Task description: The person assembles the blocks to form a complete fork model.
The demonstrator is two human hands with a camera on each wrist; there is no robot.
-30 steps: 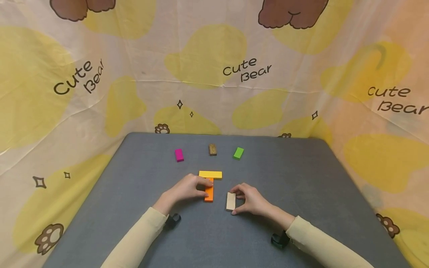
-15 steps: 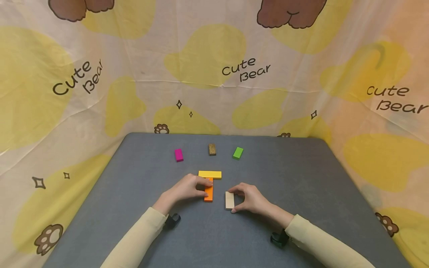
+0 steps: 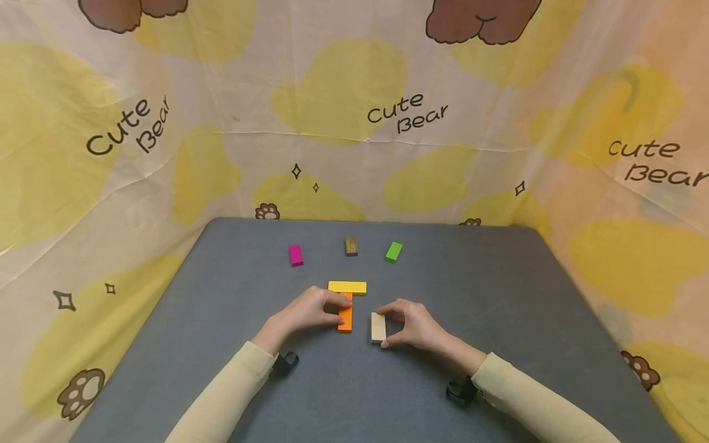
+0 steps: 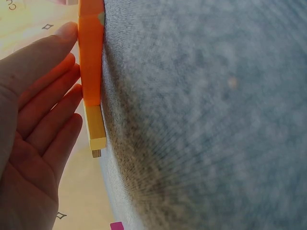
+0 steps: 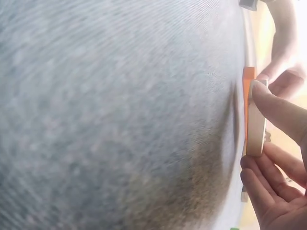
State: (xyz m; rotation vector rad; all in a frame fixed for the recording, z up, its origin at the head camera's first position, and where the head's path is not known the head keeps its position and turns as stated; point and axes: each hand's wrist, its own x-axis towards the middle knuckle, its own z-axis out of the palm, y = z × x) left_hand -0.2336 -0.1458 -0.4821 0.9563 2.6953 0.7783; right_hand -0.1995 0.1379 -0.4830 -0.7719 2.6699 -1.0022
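Note:
On the grey table, a long yellow block (image 3: 347, 287) lies crosswise, with an orange block (image 3: 346, 312) running from its near side like the stem of a T. My left hand (image 3: 307, 312) rests its fingertips and thumb on the orange block's upper face; the left wrist view shows these fingers (image 4: 53, 112) fairly straight. To the right of the orange block, my right hand (image 3: 419, 327) pinches a cream-coloured block (image 3: 378, 328) by its two short ends, thumb near and fingers far. A gap separates the cream block from the orange one, and the two stand roughly parallel.
Farther back sit a magenta block (image 3: 296, 255), a brown wood-grained block (image 3: 351, 246) and a green block (image 3: 394, 252), spaced in a row. Behind the grey table (image 3: 498, 277) hangs a printed cloth (image 3: 343, 92), which also runs along both sides.
My right hand has shifted slightly left and away with the cream block, bringing it a little nearer the orange one. The left hand stays on the orange block.

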